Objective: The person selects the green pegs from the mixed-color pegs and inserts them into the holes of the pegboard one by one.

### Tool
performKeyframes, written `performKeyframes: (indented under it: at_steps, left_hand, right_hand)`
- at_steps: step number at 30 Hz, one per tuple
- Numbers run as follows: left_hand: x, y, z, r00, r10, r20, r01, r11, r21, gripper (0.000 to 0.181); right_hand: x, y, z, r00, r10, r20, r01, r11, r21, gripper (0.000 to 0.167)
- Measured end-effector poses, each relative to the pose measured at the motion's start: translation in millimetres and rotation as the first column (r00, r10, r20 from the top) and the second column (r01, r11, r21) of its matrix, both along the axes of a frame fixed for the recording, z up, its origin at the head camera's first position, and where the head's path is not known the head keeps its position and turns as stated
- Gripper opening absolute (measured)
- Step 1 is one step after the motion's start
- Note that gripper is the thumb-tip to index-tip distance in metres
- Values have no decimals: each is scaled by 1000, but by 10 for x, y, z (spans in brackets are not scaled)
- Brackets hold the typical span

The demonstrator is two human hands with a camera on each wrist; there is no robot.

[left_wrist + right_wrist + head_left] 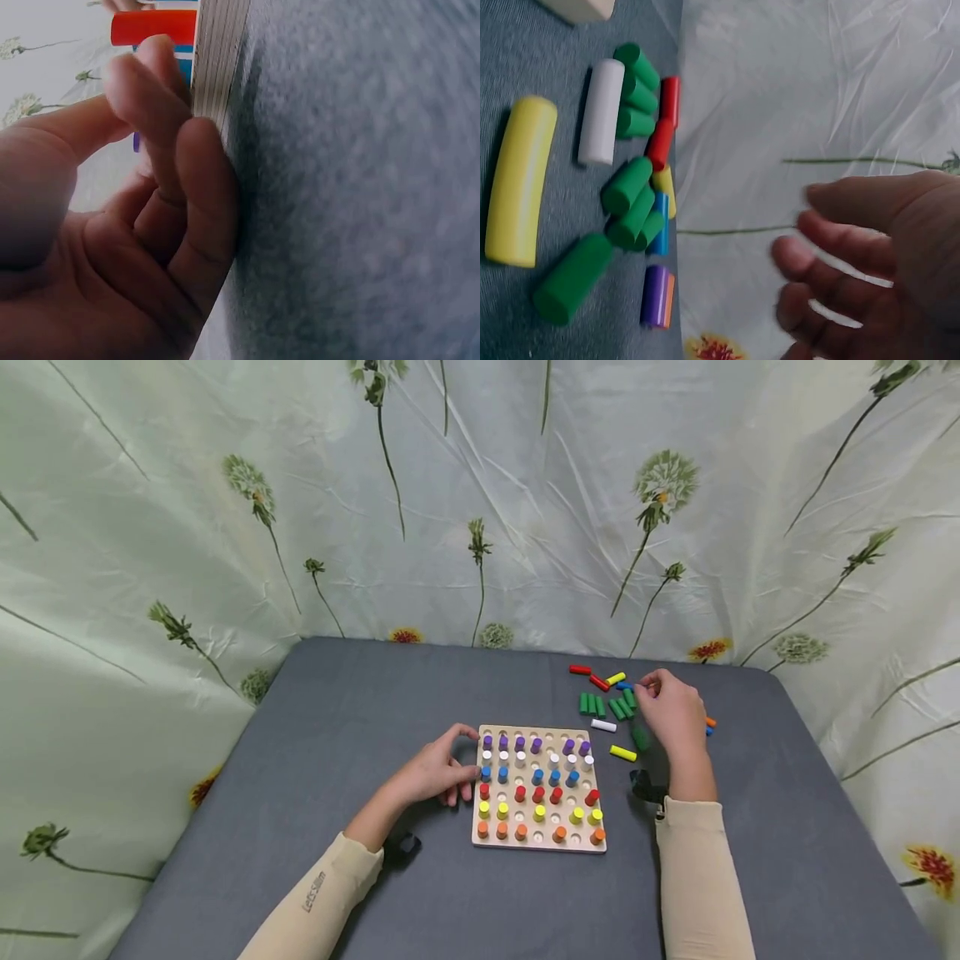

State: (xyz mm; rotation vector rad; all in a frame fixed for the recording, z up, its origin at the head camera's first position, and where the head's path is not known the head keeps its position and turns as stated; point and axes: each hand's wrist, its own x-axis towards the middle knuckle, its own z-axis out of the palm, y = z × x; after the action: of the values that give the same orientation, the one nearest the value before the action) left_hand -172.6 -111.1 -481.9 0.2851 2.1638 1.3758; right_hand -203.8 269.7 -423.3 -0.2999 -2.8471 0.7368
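Note:
A wooden pegboard (540,845) lies on the table, with rows of purple, white, blue, red, yellow and orange pegs and some bare holes. My left hand (438,768) rests at its left side, fingers loosely bent; fingertips meet the board's edge in the left wrist view, near a red peg (154,28). Over the loose pegs at the right, my right hand (671,706) hovers with relaxed fingers. Nothing shows between them in the right wrist view. Several green pegs (574,277), a white peg (600,112) and a yellow peg (521,180) lie nearby.
Toward the table's far edge lie red pegs (669,101), a blue peg (660,223) and a purple peg (655,296). An orange peg (711,722) lies right of the right hand. Behind the grey tabletop (375,693) hangs a flowered curtain (525,527).

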Motion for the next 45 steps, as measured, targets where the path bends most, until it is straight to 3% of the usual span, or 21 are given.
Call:
performKeyframes:
  at_steps: [4, 8, 11, 19, 23, 28, 32, 36, 40, 45]
  left_hand:
    - [11, -1, -15, 999, -27, 46, 27, 1000, 10, 46]
    - [-8, 5, -62, 994, -71, 87, 70, 997, 20, 48]
    - [-18, 10, -103, 989, -94, 110, 91, 995, 28, 50]
    - [-23, 1, -137, 984, -96, 149, 89, 995, 49, 50]
    - [-28, 2, -149, 983, -94, 158, 87, 995, 50, 49]
    - [-28, 6, -142, 982, -92, 162, 86, 995, 44, 51]
    - [-29, 10, -137, 984, -92, 155, 87, 996, 37, 52]
    - [-29, 15, -138, 984, -92, 151, 88, 996, 32, 52]
    - [-31, 19, -142, 984, -91, 153, 87, 996, 30, 51]
    - [-32, 22, -151, 985, -88, 151, 86, 996, 24, 51]
  right_hand:
    - [2, 93, 1, 986, 48, 157, -51, 999, 12, 26]
    - [-31, 193, -11, 929, 104, 356, -114, 993, 7, 22]
    - [-42, 223, -43, 885, 120, 451, -141, 990, 12, 19]
    - [-62, 205, -141, 821, 104, 561, -138, 990, 19, 21]
    - [-76, 201, -183, 801, 85, 593, -135, 990, 40, 27]
    - [-89, 183, -225, 812, 77, 579, -131, 990, 52, 23]
    - [-95, 147, -234, 839, 73, 539, -130, 989, 69, 17]
    - [-93, 93, -210, 878, 67, 473, -122, 989, 85, 24]
    - [-99, 42, -182, 916, 139, 375, -156, 988, 15, 27]
    - [-125, -1, -192, 936, 251, 248, -227, 966, -121, 25]
